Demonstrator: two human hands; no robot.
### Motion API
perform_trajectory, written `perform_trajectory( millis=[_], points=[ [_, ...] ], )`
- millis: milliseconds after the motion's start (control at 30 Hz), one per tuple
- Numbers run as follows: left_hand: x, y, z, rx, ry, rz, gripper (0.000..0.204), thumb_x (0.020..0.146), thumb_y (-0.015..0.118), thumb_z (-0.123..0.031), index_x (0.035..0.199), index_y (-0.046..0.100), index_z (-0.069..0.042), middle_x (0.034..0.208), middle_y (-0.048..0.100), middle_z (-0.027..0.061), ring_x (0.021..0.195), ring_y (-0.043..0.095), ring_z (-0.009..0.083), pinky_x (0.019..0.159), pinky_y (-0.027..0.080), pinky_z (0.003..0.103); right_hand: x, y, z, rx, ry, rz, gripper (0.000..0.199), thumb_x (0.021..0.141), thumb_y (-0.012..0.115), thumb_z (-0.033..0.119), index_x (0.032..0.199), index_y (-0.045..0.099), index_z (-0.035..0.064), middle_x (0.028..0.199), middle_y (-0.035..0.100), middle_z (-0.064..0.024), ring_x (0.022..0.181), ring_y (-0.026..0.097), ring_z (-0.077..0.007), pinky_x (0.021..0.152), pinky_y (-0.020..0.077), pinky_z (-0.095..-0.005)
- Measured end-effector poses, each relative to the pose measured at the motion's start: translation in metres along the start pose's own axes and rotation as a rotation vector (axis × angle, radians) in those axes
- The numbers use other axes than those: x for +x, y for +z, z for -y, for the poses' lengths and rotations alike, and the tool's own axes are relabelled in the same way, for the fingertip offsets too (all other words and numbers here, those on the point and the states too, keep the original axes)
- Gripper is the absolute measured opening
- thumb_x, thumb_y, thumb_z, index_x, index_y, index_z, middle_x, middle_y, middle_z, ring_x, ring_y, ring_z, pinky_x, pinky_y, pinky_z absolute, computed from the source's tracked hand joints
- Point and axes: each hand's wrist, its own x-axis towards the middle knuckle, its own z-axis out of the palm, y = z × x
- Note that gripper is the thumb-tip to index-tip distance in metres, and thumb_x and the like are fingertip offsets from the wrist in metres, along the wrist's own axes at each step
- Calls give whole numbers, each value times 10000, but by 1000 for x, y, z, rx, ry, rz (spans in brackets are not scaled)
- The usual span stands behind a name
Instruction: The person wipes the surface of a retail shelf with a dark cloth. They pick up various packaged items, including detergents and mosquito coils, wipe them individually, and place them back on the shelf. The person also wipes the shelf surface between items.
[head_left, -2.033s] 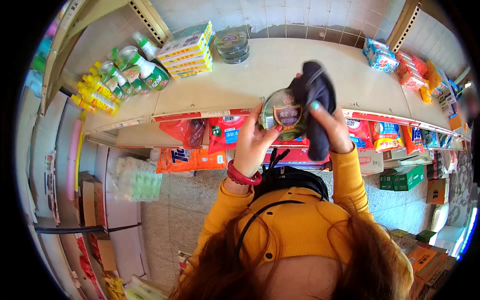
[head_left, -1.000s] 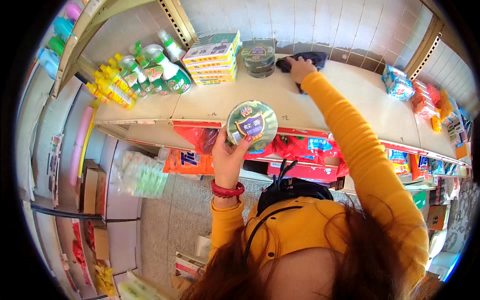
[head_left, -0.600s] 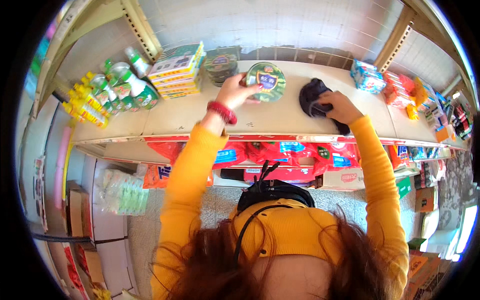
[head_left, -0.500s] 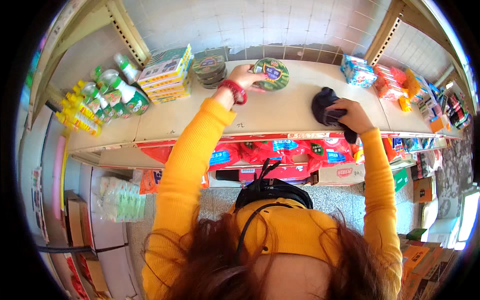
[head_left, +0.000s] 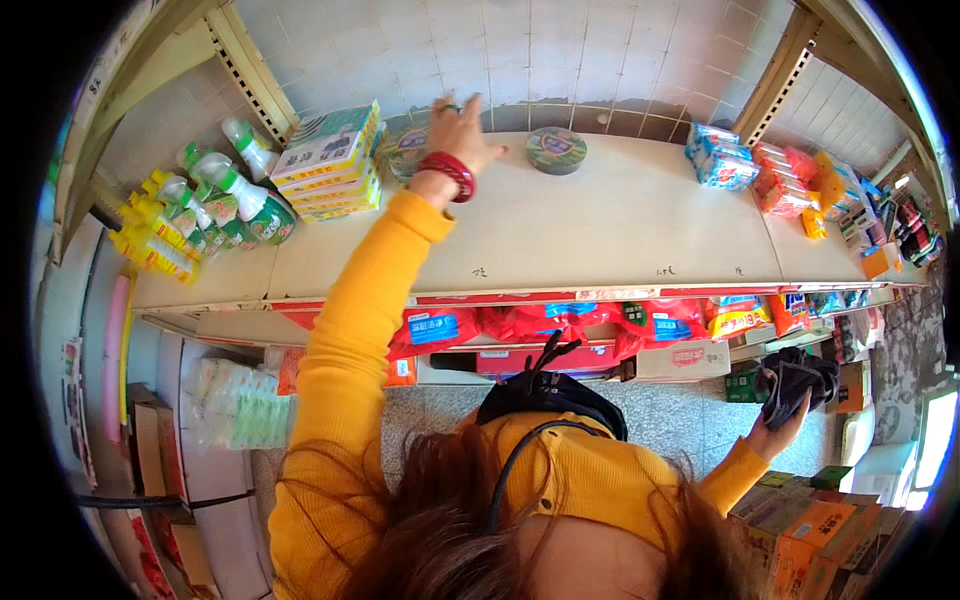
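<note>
My left hand (head_left: 462, 145), a red bracelet at its wrist, reaches toward the back of the shelf (head_left: 600, 235). Its fingers are spread and hold nothing. Just behind and left of it is a stack of round green tins (head_left: 404, 150), partly hidden by the hand. One round green tin (head_left: 557, 149) lies alone on the shelf, right of that hand. Off the shelf, low on the right, my right hand (head_left: 782, 430) is closed on a crumpled dark cloth (head_left: 800, 383).
Boxes in a yellow-and-white stack (head_left: 328, 165) stand beside the tins, with spray bottles (head_left: 245, 190) to their left. Blue packs (head_left: 722, 158) and red packs (head_left: 784, 180) sit at right. Red bags (head_left: 540, 322) fill the lower shelf. Cartons (head_left: 810, 530) are piled at lower right.
My left hand has let go of the round tin, now resting on the shelf, and moved left toward the stack. My right hand has carried the dark cloth off the shelf, down and right.
</note>
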Motion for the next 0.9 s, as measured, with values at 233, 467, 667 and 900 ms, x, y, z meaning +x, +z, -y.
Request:
perform_trajectory(
  millis=[233,467,667,900],
  points=[
    [-15,-8,74,128,-317,225,989,611,679,-513,1348,236,-25,1210,459,274,1160,415,398,1003,302,414,-22,54,-28,-163,-12,34,386,876,493,208,1177,488,-33,1195,520,-156,1045,547,-282,897,459,-405],
    [-14,-18,62,239,-392,154,900,587,699,-464,1288,344,-24,1106,541,249,1103,471,369,960,349,401,-64,130,-77,32,355,348,351,876,494,212,1151,498,-7,1118,569,-114,1007,566,-235,896,449,-370],
    [-72,-40,5,-347,10,-223,900,512,775,-260,1268,350,-19,1065,490,246,1069,434,377,884,400,415,-114,175,-109,168,676,660,386,913,421,229,1222,444,-1,1169,549,-143,1051,549,-258,936,420,-396],
    [-175,-39,-99,-582,152,-218,865,534,697,31,1304,310,-34,1184,376,214,1120,378,388,946,354,405,-158,187,-151,-40,684,643,301,846,521,31,1146,499,44,1046,573,-58,939,557,-153,833,450,-293]
  ],
)
